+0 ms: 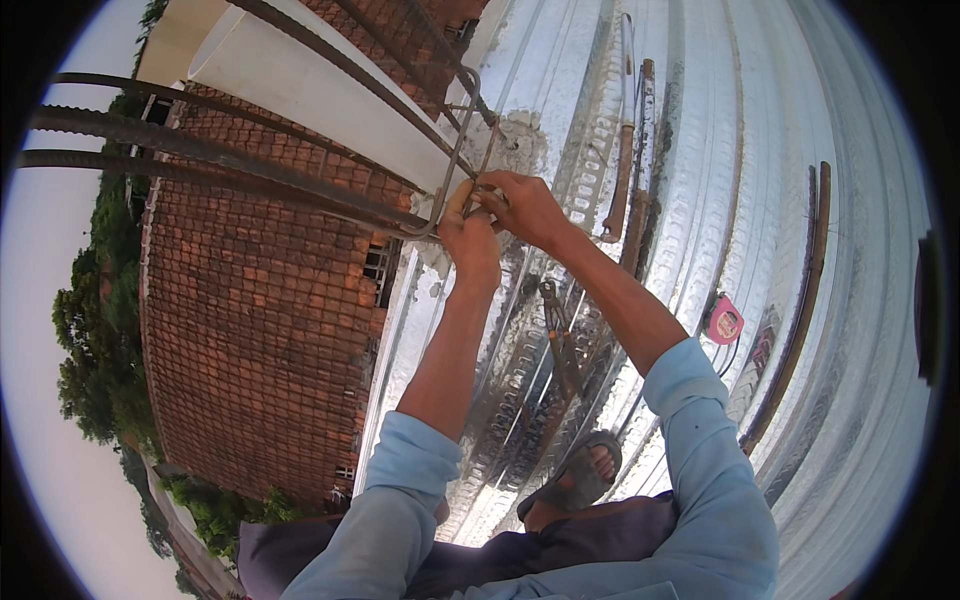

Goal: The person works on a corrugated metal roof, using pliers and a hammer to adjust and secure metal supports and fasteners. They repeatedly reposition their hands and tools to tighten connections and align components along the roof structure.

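In the head view, your left hand (470, 235) and right hand (522, 208) are close together at the upper middle, fingertips bunched around one spot. That spot is beside the bent metal ring (459, 155), near the end of one of the long steel bars (220, 155) that run in from the upper left. The ring goes around those bars, and it lies just beyond your knuckles, with your left hand nearest its lower corner. Your fingers are curled as if in a pinch, but they hide what is between them, so you cannot tell from here whether they clamp anything.

Behind the bars lies a wide white pipe (310, 105), its near end close to your fingertips. Under your forearms is the ribbed metal sheet (700, 180). On it, the pliers (553, 325) lie between your two forearms, handles toward you. A long tool (625, 165) with a pale grip lies to the right of your right hand, well clear of it. Farther right are a pink tape measure (725, 322) and a thin rusty rod (806, 300). Your sandal (570, 490) rests on the sheet below the pliers, and a tiled roof (260, 330) spreads out on the left.
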### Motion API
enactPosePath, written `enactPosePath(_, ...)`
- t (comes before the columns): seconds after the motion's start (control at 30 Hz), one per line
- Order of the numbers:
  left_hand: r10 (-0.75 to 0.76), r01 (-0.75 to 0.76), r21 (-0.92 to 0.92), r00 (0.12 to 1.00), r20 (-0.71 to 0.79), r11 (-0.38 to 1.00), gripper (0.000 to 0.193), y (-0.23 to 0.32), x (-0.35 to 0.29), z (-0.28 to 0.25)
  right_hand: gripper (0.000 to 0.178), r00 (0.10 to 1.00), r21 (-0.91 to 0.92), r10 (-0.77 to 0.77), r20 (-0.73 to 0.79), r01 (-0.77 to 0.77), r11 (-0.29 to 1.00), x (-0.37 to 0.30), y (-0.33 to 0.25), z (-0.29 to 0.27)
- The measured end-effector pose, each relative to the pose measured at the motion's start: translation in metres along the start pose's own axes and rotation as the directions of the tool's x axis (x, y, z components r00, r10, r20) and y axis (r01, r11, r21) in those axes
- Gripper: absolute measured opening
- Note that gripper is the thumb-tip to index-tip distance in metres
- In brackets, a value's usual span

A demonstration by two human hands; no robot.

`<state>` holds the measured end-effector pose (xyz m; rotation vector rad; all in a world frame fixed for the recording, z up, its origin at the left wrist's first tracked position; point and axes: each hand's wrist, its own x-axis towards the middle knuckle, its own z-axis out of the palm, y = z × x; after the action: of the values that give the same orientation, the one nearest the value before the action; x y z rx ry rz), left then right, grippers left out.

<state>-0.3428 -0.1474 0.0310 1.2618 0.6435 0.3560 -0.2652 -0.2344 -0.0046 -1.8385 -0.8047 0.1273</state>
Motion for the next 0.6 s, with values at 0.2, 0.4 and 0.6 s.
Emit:
enactPosePath(0.2, 0.302, -0.291, 0.319, 0.953, 0.015, 0.902, 0.05, -0.01, -0.014, -0.005, 0.023, 0.995, -0.001, 0.001, -0.103, -0.001, 1.0, -0.001, -0.003, 0.012)
enactPosePath(0.4, 0.272, -0.257, 0.141, 0.957, -0.097, 0.956, 0.046, -0.038, -0.063, 0.018, 0.022, 0.964, -0.02, 0.135, -0.231, -0.144, 0.989, 0.003, -0.014, 0.009)
enactPosePath(0.6, -0.222, 0.154, -0.54, 0.973, -0.064, 0.828, 0.033, -0.017, -0.03, 0.038, 0.019, 0.829, 0.189, 0.556, 0.056, -0.555, 0.81, 0.021, -0.034, -0.01)
